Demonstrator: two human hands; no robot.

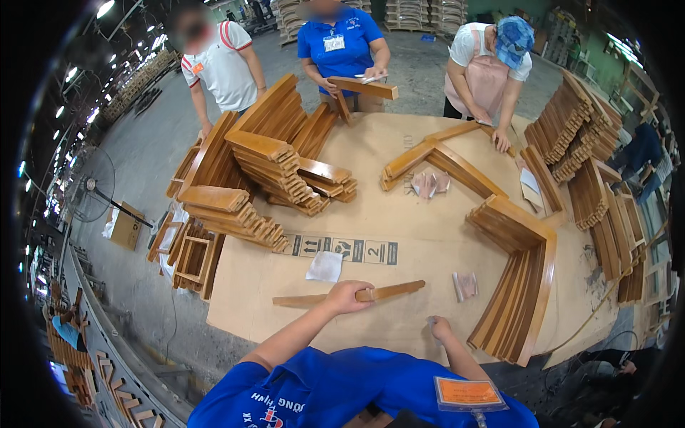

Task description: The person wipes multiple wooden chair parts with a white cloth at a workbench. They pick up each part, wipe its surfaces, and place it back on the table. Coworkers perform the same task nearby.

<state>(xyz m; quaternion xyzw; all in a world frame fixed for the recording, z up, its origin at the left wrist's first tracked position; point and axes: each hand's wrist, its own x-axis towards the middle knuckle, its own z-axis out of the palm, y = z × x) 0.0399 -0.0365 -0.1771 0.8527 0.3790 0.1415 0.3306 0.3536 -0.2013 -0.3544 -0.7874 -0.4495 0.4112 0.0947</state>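
My left hand [349,296] is closed round a varnished brown wooden bar [392,291], held low over the near side of the cardboard-covered table [399,250]. Part of the bar is hidden behind my hand and wrist. My right hand [440,329] is curled near the table's front edge, apart from the bar. A small greyish bit shows at its fingertips, too small to name. Just beyond my left hand lies a whitish square sheet [325,267]. A crumpled, shiny, pinkish piece [464,286] rests beyond my right hand.
Angled wooden frame pieces stand stacked at left [264,146] and at right [524,271]. Across the table, a person in blue [342,43] holds a wooden piece, and one in a pink apron [474,68] bends over another. A person in white [225,64] stands far left.
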